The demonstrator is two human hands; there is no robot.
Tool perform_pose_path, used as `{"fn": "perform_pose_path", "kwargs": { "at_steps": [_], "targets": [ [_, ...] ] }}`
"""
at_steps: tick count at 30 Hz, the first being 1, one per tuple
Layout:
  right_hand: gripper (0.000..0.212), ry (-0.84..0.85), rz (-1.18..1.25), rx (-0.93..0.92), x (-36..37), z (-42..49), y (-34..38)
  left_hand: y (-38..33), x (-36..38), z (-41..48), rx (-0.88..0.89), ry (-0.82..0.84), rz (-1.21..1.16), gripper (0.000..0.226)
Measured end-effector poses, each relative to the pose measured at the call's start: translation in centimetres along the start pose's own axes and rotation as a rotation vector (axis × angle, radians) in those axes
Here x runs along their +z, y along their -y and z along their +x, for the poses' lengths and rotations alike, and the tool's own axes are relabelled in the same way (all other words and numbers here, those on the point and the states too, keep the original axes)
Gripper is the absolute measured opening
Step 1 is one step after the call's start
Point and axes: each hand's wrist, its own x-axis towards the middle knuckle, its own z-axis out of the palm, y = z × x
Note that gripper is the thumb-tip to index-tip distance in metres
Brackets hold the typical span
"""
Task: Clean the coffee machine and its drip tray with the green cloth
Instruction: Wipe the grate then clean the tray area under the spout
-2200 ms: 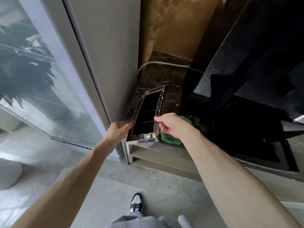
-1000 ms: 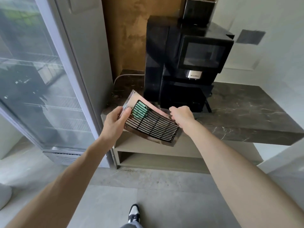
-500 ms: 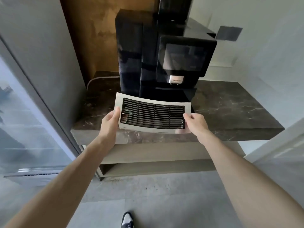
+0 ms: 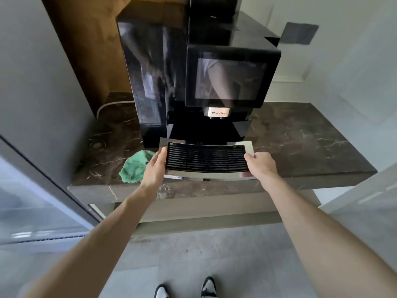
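The black coffee machine [image 4: 199, 67] stands on the dark marble counter [image 4: 305, 143]. Its drip tray cover [image 4: 206, 161], a shiny metal plate with a black slotted grille, sits level right in front of the machine's base, below the spout. My left hand [image 4: 155, 166] grips the cover's left edge and my right hand [image 4: 261, 166] grips its right edge. The green cloth [image 4: 134, 167] lies crumpled on the counter just left of my left hand, free of both hands.
A grey cabinet wall [image 4: 43, 93] rises at the left, with a glass door [image 4: 25, 211] below it. A white cable [image 4: 111, 105] runs behind the machine. The counter's front edge overhangs an open shelf [image 4: 204, 214]. My shoes [image 4: 184, 289] show on the tiled floor.
Both hands lifted the drip tray cover off the counter's left end, turned it level and carried it to the front of the machine's base. The view swung right toward the machine.
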Motion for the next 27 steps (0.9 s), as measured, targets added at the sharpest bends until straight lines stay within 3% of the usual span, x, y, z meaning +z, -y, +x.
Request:
{"fn": "perform_pose_path", "kwargs": {
  "at_steps": [4,9,22,27],
  "targets": [
    [0.021,0.054,-0.021,0.011,-0.2,2.4,-0.7,0.2,1.7,0.5,-0.058,-0.046,0.018,0.102],
    [0.016,0.094,-0.014,0.009,0.1,4.9,-1.7,1.1,4.2,1.5,-0.107,-0.150,0.023,0.070],
    [0.028,0.161,-0.055,-0.032,0.2,7.8,-1.9,1.5,5.0,3.2,-0.103,-0.229,0.094,0.063],
    [0.021,0.163,-0.076,-0.053,0.7,8.7,-1.8,1.5,5.2,3.5,-0.108,-0.247,0.100,0.057]
  ]
}}
